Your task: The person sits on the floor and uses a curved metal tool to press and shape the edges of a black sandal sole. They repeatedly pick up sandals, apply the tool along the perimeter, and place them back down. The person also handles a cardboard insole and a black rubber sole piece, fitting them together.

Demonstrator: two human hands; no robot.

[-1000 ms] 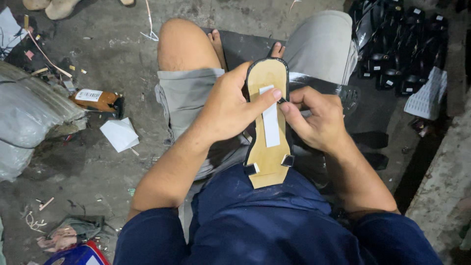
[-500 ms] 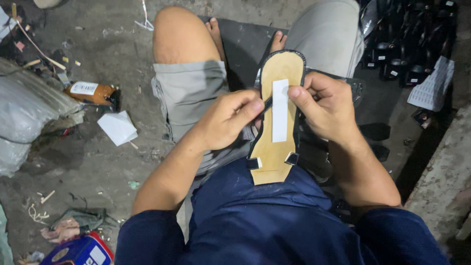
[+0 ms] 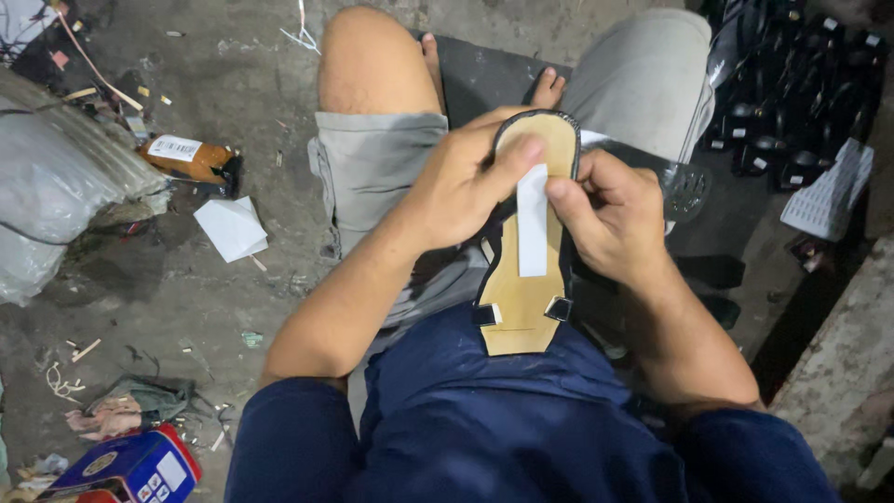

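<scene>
Sandal sole [image 3: 518, 307]: tan insole board, underside up, held over the person's lap between both knees; long axis runs near vertical in the head view, rounded toe end pointing away from the body, squared heel end pointing toward the navy shirt [image 3: 484, 419]
Black edging: dark upper material wraps the toe rim and shows as 2 black strap tabs lapped over the board near the heel end, 1 on each side
White strip [image 3: 533, 224]: narrow rectangular white piece lying along the sole's long axis, on its centre line, upper end under the left thumb
Left hand [image 3: 456, 191]: closed on the sole's left edge near the toe, thumb pressed flat on top of the white strip
Right hand [image 3: 610, 219]: fingers curled and clamped on the sole's right edge, thumb tip touching the strip's right side
Brown bottle [image 3: 186, 158]: lying on its side on the concrete floor [image 3: 186, 289] to the left, with a white rectangular label
White paper [image 3: 231, 228]: folded sheet just below the bottle
Blue and red box [image 3: 130, 466]: carton at the lower left corner
Black sandals [image 3: 792, 102]: heap at upper right, several with small white tags
Printed sheet [image 3: 829, 191]: white page beside the heap
</scene>
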